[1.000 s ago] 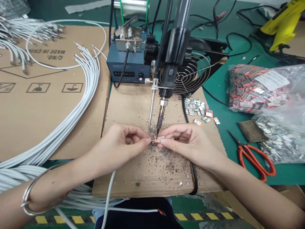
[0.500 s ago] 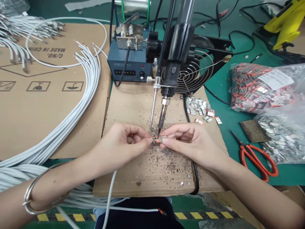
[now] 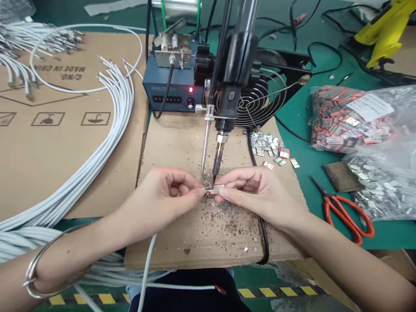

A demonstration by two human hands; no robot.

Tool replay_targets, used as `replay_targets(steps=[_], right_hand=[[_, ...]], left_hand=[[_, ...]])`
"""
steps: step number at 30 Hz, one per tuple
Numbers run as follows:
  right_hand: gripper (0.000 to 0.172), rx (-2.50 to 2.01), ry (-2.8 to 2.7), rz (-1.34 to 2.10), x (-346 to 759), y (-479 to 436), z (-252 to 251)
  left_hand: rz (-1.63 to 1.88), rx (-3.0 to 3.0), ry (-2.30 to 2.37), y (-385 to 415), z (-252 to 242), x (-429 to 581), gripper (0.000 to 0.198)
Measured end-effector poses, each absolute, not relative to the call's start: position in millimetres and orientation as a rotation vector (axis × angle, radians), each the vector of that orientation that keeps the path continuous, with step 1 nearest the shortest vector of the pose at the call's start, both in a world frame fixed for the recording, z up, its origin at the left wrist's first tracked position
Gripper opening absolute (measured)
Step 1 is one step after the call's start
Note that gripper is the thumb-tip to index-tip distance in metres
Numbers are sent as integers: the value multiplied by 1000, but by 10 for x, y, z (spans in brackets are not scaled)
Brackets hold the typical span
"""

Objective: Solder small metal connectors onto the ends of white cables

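Observation:
Between thumb and finger, my right hand (image 3: pixel 260 193) pinches a small USB connector (image 3: pixel 219 188), metal-shelled with an orange part. My left hand (image 3: pixel 173 190) is closed on the end of a white cable (image 3: pixel 149 264), whose thin wires meet the connector's orange end. The dark tip of a mounted soldering iron (image 3: pixel 218 158) comes down at that joint; whether it touches is too small to tell. Beside the tip ends a bent metal solder feed tube (image 3: pixel 206 147).
Behind stand a blue soldering station (image 3: pixel 167 89) and a round fan (image 3: pixel 260 97). Bundled white cables (image 3: pixel 120 104) lie left. Loose connectors (image 3: pixel 264 143), bagged connectors (image 3: pixel 338 117), a brown sponge (image 3: pixel 342 177) and red-handled scissors (image 3: pixel 349 212) lie right. Debris dots the cardboard (image 3: pixel 162 151).
The station's red light now glows brightly. The whole view has shifted slightly, while both hands keep their pinch under the iron.

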State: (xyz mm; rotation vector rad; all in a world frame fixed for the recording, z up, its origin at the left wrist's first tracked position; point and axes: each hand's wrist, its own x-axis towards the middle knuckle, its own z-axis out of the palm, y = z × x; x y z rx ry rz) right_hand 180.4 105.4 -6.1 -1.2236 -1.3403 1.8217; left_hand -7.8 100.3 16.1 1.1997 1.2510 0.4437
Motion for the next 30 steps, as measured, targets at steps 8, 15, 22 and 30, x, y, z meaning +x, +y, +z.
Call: replay_targets(steps=[8, 15, 22, 30], right_hand=[[8, -1229, -1335, 1822, 1802, 1052, -55], [8, -1231, -1343, 1814, 1795, 1050, -47], [8, -1239, -1338, 1839, 1808, 1054, -43], [8, -1247, -1331, 1837, 1811, 1048, -43]], left_hand=[[432, 1183, 1265, 1009, 142, -75, 12], [430, 1152, 1249, 989, 154, -83, 12], [443, 1135, 1241, 990, 138, -79, 12], [426, 1119, 1254, 995, 145, -76, 11]])
